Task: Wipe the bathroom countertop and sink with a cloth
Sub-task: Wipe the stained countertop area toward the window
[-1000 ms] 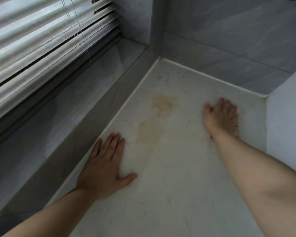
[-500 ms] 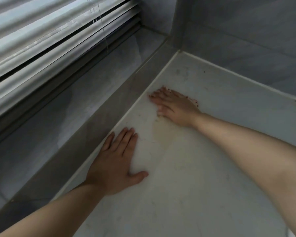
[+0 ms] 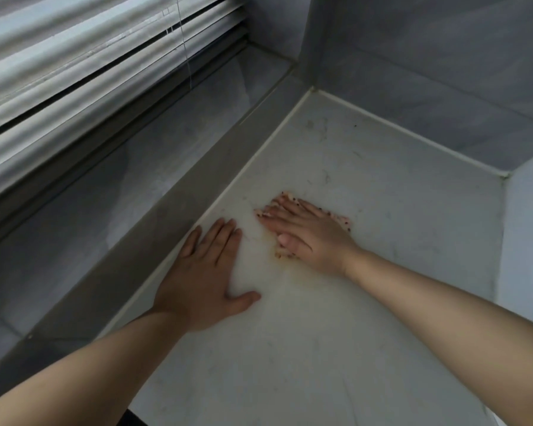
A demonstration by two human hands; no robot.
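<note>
Near countertop edge (image 3: 264,156), left hand (image 3: 203,272) flanks right hand (image 3: 308,236).

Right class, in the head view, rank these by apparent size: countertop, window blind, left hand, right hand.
1. countertop
2. window blind
3. left hand and right hand look alike; the left is nearer the camera, so no ranking.

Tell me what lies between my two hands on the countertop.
In the head view, only bare countertop lies between the left hand and right hand, with a yellowish stain beside the right thumb.
</note>
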